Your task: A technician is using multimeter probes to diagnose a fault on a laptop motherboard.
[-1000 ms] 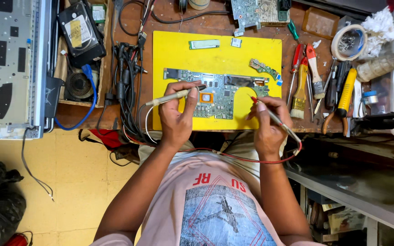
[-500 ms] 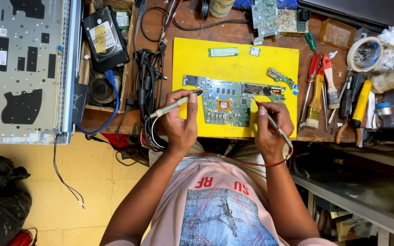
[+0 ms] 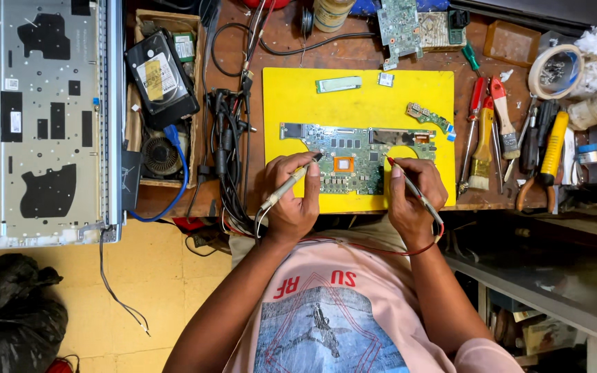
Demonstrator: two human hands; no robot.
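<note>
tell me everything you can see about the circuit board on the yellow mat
The circuit board is a long green board, wider at its lower middle, lying flat on the yellow mat. It is crowded with small parts, with a square orange-rimmed chip near its centre. The left hand and right hand each bring a probe tip to it.

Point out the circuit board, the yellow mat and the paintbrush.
circuit board (image 3: 354,148), head view, green middle of the board.
yellow mat (image 3: 381,100), head view, bare upper part.
paintbrush (image 3: 481,148), head view, its yellow handle.
</note>
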